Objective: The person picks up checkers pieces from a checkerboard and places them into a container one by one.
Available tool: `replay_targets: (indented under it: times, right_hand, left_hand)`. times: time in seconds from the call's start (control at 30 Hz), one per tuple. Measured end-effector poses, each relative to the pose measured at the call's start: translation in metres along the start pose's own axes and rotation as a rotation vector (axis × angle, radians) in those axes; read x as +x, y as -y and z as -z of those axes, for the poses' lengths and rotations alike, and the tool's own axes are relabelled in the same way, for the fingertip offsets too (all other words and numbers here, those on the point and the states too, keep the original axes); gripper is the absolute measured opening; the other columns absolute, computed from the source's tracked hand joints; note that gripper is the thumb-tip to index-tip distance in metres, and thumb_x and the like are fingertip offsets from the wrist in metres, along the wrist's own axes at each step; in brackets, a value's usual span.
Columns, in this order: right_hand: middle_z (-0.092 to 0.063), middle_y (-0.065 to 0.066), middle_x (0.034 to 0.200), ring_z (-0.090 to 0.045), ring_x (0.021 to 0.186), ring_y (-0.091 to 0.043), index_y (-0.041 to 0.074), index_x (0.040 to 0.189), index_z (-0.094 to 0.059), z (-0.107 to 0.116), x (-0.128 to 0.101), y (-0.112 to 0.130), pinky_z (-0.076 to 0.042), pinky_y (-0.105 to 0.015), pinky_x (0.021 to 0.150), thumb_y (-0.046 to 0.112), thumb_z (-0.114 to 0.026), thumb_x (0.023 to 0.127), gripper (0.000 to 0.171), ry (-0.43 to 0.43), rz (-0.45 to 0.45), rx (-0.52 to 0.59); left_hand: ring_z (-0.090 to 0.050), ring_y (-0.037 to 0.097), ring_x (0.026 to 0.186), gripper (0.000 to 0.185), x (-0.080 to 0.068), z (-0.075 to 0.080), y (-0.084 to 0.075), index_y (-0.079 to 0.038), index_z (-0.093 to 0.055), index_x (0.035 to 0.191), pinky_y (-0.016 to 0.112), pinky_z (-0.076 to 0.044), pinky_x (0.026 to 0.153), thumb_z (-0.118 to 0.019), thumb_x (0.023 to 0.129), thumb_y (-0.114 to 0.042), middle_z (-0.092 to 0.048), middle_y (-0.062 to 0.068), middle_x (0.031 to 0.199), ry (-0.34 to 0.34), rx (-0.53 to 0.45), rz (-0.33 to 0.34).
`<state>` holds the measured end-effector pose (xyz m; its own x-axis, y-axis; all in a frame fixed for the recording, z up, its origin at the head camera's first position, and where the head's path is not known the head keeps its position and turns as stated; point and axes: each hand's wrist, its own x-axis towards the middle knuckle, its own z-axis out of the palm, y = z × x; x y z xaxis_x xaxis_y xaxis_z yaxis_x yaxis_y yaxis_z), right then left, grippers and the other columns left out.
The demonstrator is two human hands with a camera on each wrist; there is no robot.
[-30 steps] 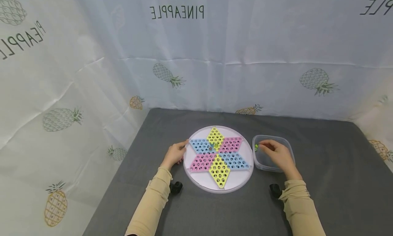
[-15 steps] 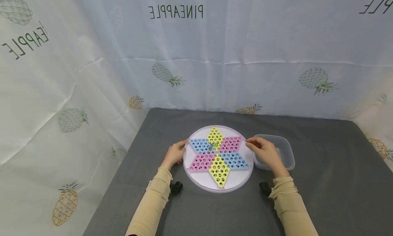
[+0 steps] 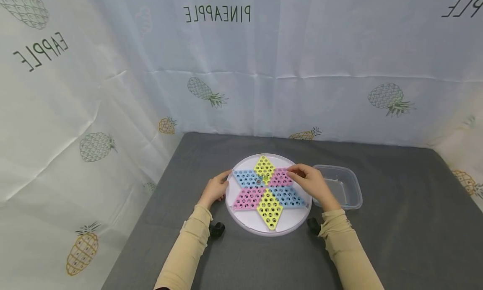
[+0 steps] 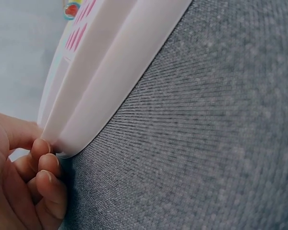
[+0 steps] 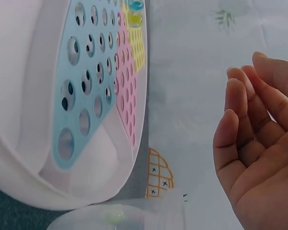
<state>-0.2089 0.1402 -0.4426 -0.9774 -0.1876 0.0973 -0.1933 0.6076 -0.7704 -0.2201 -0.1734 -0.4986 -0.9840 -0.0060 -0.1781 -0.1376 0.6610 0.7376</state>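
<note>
Head view first: the round white game board [image 3: 268, 194], with its six-point star of yellow, pink and blue holed diamonds, sits on the gray table [image 3: 396, 239]. The left hand [image 3: 215, 189] is on the board's left rim. The right hand [image 3: 311, 184] hovers over the right side of the board, above the pink diamond, fingertips bunched together like it's pinching something tiny, but I can't actually make out what, if anything, is in there. A marble [image 3: 266, 178] sits near the board's centre next to a darker one. The clear plastic tub [image 3: 349, 185] is just to the right of the board, rims practically touching. Pineapple-print curtain [image 3: 264, 72] hangs behind the board.

Left wrist view: super close up on the board's white rim [image 4: 110, 72] lying on the gray cloth. The left hand's fingers [image 4: 48, 177] are curled and tucked right against the rim edge, the thumb hidden on the other side, so it's gripping the edge.

Right wrist view: the right hand [image 5: 257, 143] floats off to the side of the board, fingers lightly curved and close together, fingertips out of frame, so no telling from here what they hold. The board's blue diamond [image 5: 84, 81] is closest, and the tub's rim [image 5: 110, 215] peeks in below the board.
</note>
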Motion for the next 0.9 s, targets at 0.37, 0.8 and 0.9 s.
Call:
replay_targets:
  times: [0.37, 0.8, 0.9]
  right_hand:
    - [-0.066, -0.006, 0.098, -0.054, 0.080, -0.016, 0.011, 0.111, -0.067, -0.016, 0.010, 0.013, -0.045, -0.030, 0.071, 0.030, -0.060, 0.089, 0.030, 0.109, 0.000, -0.032]
    - [-0.067, -0.007, 0.094, -0.059, 0.081, -0.016, 0.006, 0.104, -0.068, -0.041, 0.029, 0.011, -0.049, -0.030, 0.072, 0.024, -0.061, 0.088, 0.025, 0.183, 0.039, -0.122]
    - [-0.067, -0.006, 0.093, -0.059, 0.079, -0.014, 0.006, 0.103, -0.068, -0.045, 0.032, 0.009, -0.049, -0.028, 0.070, 0.023, -0.062, 0.088, 0.024, 0.196, 0.030, -0.114]
  left_hand:
    - [-0.040, 0.011, 0.042, 0.046, 0.000, 0.003, -0.002, -0.029, -0.044, 0.140, 0.025, -0.039, 0.043, -0.046, 0.095, -0.019, -0.045, 0.001, 0.056, 0.043, 0.005, 0.035]
    - [-0.041, 0.013, 0.041, 0.047, 0.002, 0.007, -0.004, -0.031, -0.042, 0.141, 0.026, -0.040, 0.042, -0.044, 0.095, -0.018, -0.045, 0.002, 0.053, 0.090, 0.031, 0.032]
    - [-0.041, 0.013, 0.040, 0.048, 0.003, 0.006, -0.004, -0.032, -0.042, 0.141, 0.026, -0.040, 0.042, -0.043, 0.095, -0.019, -0.045, 0.002, 0.051, 0.096, 0.039, 0.023]
